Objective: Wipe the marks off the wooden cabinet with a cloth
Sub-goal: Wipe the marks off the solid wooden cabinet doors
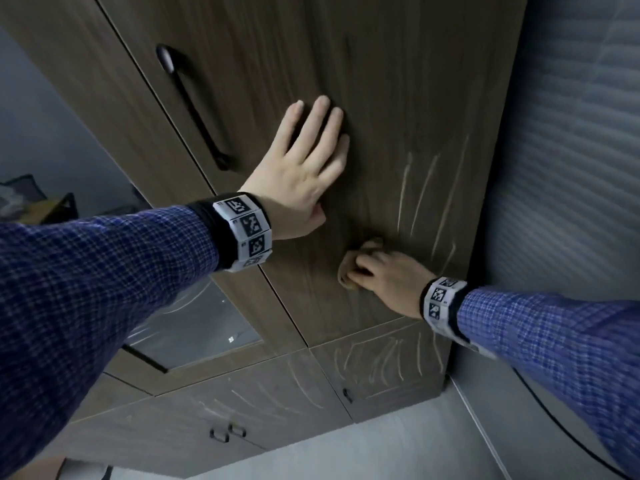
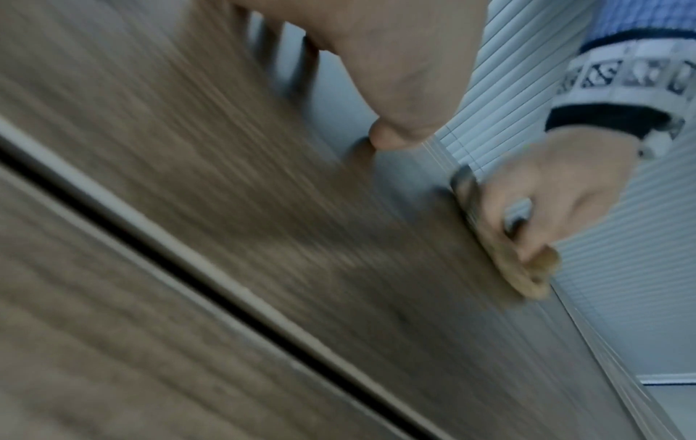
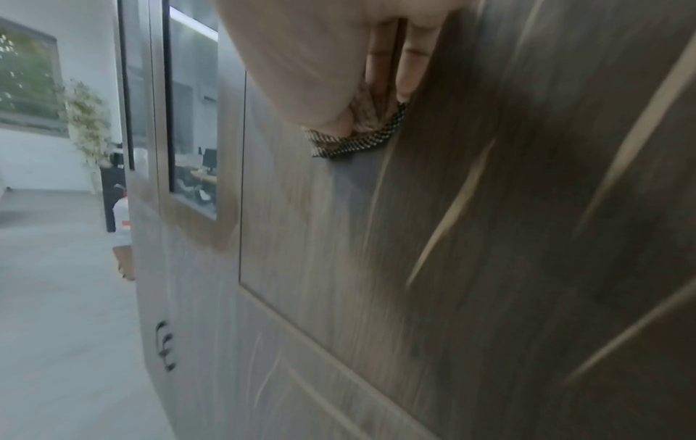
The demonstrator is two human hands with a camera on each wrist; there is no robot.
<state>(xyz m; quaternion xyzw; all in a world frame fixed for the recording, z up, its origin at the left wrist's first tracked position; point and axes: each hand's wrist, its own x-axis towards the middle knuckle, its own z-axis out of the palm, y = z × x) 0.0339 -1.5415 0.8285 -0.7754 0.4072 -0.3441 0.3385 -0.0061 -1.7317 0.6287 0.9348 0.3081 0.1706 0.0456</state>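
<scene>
The wooden cabinet door (image 1: 398, 81) bears several pale chalk-like streaks (image 1: 422, 192) on its right part. My left hand (image 1: 304, 161) lies flat on the door with straight fingers, to the upper left of the streaks. Lower down, my right hand (image 1: 384, 271) grips a small tan cloth (image 1: 349, 271) and presses it against the door, just left of the streaks. In the right wrist view the cloth (image 3: 357, 134) shows under the curled fingers (image 3: 380, 68), with streaks (image 3: 452, 214) beside it. The left wrist view is blurred; it shows the right hand (image 2: 546, 202) with the cloth (image 2: 527, 277).
A long black handle (image 1: 194, 105) sits on the door at the left. Below are lower doors (image 1: 377, 368) with more streaks and small black pulls (image 1: 228, 433). A glass panel (image 1: 194, 327) is at the lower left. Ribbed blinds (image 1: 571, 133) flank the cabinet's right edge.
</scene>
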